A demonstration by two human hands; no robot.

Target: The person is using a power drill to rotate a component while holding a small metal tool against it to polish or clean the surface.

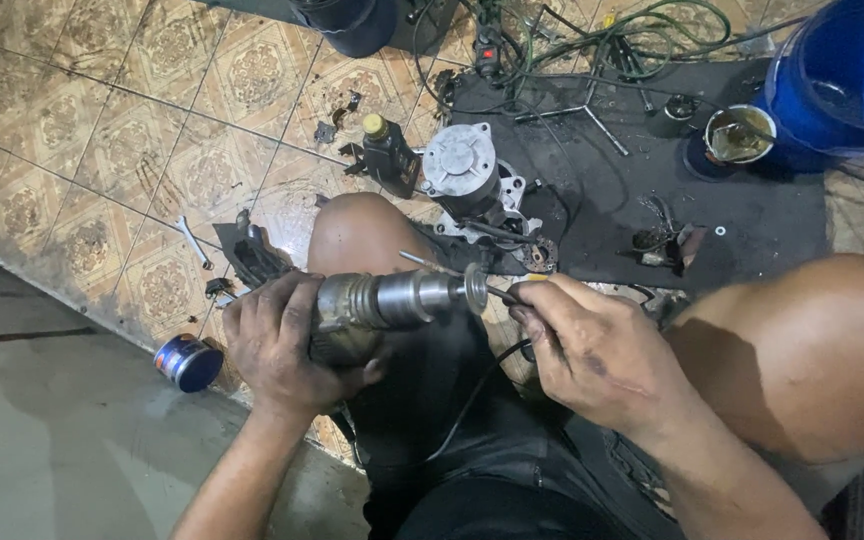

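My left hand (280, 345) grips a grimy metal motor part with a cylindrical shaft and a toothed end (392, 300), held level over my lap. My right hand (592, 345) pinches a thin tool with a yellow band (508, 291), its tip touching the shaft's toothed end. A black cable (482, 385) runs down from under my right hand across my dark shorts. My bare knees rise on both sides of the hands.
A grey engine part (462, 172) and a black bottle with a yellow cap (388, 152) lie on the patterned tile floor ahead. A black mat (642, 190) holds rods, wires and small parts. A blue bucket (842, 75), a small tin (738, 135), a blue can (188, 362) and a wrench (193, 242) lie around.
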